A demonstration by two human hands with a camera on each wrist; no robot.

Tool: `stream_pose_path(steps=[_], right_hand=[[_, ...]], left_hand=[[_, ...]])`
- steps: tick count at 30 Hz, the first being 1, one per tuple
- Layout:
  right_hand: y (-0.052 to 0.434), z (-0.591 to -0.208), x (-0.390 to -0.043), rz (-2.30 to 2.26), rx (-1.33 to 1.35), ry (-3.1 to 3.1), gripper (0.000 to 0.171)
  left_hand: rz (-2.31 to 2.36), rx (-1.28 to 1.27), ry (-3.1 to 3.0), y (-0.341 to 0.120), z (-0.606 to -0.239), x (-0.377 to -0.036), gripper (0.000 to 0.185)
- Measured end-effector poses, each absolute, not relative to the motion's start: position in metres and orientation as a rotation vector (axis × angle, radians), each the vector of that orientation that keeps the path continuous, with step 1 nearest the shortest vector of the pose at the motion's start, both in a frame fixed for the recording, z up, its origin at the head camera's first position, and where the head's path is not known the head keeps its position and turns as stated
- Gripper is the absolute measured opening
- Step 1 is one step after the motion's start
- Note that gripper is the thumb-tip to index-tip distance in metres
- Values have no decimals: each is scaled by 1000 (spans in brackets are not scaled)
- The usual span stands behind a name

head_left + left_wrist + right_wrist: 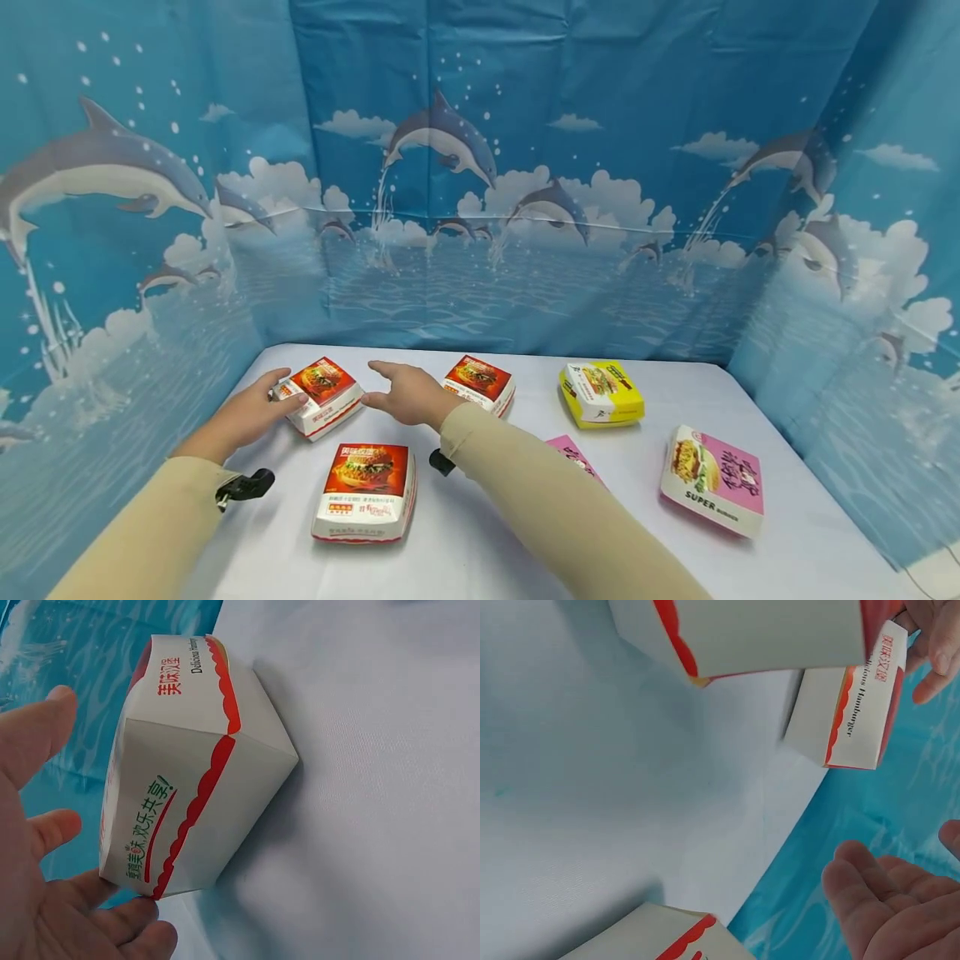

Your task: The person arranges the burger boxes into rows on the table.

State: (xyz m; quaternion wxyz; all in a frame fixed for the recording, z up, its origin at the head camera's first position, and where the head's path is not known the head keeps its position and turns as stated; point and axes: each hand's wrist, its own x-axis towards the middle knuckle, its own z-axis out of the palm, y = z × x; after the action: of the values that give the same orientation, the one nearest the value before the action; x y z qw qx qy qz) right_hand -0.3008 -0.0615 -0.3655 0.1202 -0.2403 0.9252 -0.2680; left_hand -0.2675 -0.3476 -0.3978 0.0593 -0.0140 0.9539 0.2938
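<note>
My left hand (251, 417) is at the left side of a red and white hamburger box (321, 390) at the back left of the table. In the left wrist view its fingertips (129, 919) touch the lower edge of that box (169, 787), while thumb and index finger stand apart from it. To the right of the same box hovers my right hand (412, 396), fingers extended and holding nothing. Behind its wrist sits a second red box (480, 379), partly covered. A third red box (365, 492) lies in front, between my forearms.
At the back right is a yellow and white burger box (602, 393). A pink box (716, 482) lies at the right, and another pink box (573, 454) is mostly hidden by my right sleeve. A blue dolphin curtain (480, 250) surrounds the white table (465, 533).
</note>
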Motion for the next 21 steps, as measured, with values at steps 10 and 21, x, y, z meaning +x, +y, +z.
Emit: stream_pose_path(steps=[10,21], right_hand=[[-81,-373,-313,-680,-699,2697,68],[-86,-389,-318,-702,-632,2659,68]], left_hand=[[888,-79,2833,-347,-402,-271,103],[903,-108,2825,-345,-407,-274,107]])
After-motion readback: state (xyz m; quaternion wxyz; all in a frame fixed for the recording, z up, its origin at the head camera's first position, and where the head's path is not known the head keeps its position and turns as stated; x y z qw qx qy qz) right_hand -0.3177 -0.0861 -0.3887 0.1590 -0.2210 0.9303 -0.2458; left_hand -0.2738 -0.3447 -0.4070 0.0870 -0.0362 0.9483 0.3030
